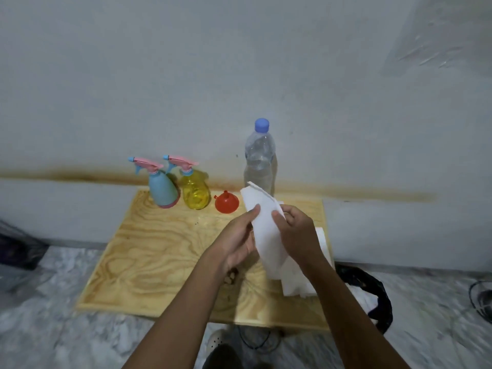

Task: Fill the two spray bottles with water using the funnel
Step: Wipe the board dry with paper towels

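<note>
Grained plywood surface [149, 249] against a stained grey wall [239, 62]. The left hand [239, 235] and right hand [298, 233] both pinch a limp white paper towel [265, 225], which hides the base of the clear water bottle [259, 155]. Left of that bottle stand the red funnel [226, 202], then the translucent yellow spray bottle [194, 193], then the opaque blue spray bottle [162, 190].

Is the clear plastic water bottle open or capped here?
Capped: the blue cap sits on the neck of the clear plastic water bottle, which stands upright.
</note>
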Action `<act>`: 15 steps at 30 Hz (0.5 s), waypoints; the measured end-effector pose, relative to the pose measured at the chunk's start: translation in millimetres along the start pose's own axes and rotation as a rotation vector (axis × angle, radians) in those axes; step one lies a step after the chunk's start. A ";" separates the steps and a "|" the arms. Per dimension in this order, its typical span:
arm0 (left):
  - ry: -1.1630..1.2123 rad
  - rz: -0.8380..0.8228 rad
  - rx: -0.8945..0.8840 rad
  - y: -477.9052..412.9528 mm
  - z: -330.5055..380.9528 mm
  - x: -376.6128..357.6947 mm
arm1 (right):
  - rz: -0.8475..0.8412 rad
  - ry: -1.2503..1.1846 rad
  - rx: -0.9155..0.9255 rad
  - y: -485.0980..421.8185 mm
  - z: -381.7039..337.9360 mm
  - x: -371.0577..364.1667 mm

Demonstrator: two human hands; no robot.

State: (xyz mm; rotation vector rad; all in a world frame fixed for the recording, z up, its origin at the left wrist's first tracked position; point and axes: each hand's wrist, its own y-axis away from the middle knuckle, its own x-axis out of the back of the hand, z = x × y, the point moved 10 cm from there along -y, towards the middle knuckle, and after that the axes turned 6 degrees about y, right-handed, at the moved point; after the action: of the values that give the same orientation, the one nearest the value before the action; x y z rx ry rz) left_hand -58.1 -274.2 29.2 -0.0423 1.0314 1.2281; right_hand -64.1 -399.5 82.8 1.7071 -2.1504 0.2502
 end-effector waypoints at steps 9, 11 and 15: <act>-0.023 0.207 -0.164 30.1 37.1 63.1 | -0.226 0.017 0.049 13.2 -3.8 -67.5; -0.017 0.232 -0.179 38.4 44.3 77.5 | -0.285 0.098 0.149 15.8 -14.9 -87.9; -0.135 0.352 -0.224 57.0 68.6 118.0 | -0.192 0.181 0.208 10.5 -27.5 -113.9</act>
State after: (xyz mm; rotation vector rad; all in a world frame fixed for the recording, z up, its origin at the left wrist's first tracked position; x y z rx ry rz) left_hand -63.9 -126.8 17.7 0.0498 0.8000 1.6406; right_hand -47.8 -284.7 63.2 1.9098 -1.8707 0.5679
